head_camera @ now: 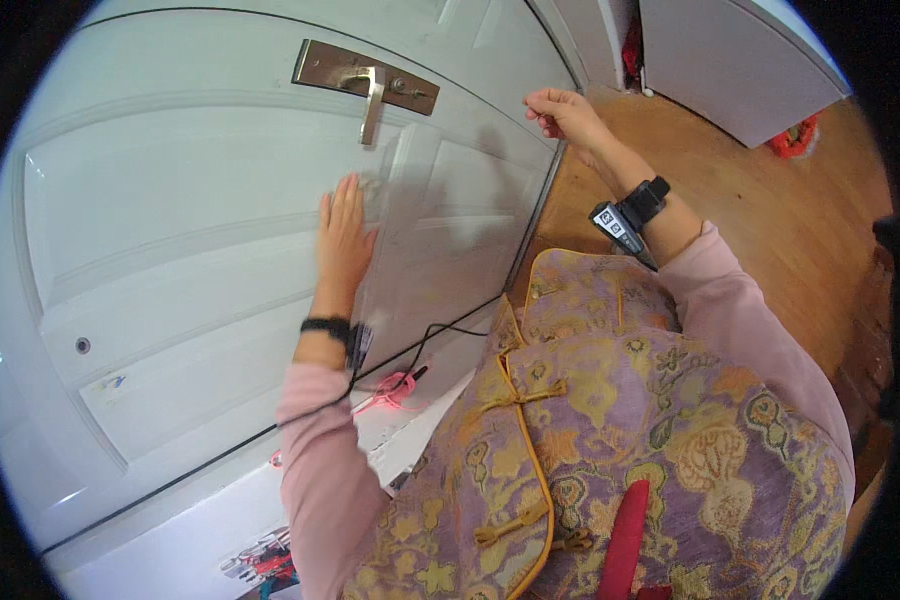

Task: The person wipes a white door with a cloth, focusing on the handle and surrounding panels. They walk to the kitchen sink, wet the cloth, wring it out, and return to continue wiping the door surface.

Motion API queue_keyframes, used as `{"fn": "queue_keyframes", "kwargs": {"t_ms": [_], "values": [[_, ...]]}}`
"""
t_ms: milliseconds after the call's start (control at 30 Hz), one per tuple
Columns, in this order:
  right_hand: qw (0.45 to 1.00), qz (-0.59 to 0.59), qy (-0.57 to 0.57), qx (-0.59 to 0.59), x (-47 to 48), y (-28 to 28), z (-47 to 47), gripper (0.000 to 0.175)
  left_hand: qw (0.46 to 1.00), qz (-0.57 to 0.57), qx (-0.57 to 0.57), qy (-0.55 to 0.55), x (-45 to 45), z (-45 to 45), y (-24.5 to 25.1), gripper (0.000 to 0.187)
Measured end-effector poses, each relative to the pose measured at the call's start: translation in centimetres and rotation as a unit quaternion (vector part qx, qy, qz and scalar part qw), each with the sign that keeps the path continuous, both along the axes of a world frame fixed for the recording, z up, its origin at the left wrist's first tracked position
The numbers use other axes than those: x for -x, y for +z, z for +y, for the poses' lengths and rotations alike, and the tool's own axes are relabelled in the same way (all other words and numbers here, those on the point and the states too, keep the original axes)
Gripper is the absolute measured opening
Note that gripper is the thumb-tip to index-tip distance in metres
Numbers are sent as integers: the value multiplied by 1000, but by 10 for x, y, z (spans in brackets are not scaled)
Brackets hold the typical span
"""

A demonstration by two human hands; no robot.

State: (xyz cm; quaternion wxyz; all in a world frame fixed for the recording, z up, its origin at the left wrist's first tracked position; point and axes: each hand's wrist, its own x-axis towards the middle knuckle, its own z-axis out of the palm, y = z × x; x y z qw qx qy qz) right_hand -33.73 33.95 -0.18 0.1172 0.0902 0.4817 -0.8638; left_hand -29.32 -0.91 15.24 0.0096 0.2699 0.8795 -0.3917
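My left hand (343, 232) lies flat, fingers apart, against or close to a white panelled door (157, 262), below the metal lever handle (373, 105) and its brown lock plate (330, 67). Something pale shows at its fingertips, too blurred to name. My right hand (559, 116) is raised in the air beside the door's edge, fingers curled and thumb near the fingertips; whether it pinches something small I cannot tell. A black strap with a device (621, 229) is on my right wrist, another strap (326, 326) on my left.
A wood floor (750, 217) lies to the right, with a pale cabinet or door panel (735, 67) and a red object (795, 139) at its foot. A black cable (435, 326) runs past my left wrist. Coiled pink cord (396, 390) lies near the door's edge.
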Motion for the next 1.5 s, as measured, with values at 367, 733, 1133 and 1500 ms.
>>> {"fn": "queue_keyframes", "kwargs": {"t_ms": [367,733,1133,1500], "values": [[997,-70,-18,-31,-7,-43,-3,12,999,-22,28,-15,34,-15,4,71],[999,-48,-11,-1,-3,-44,-7,13,999,18,4,43,4,-4,-16,71],[998,-61,27,2,-4,-42,-14,14,998,66,-8,5,35,16,9,68],[998,-59,-23,0,-5,-48,-4,12,993,117,-19,25,17,4,20,67]]}}
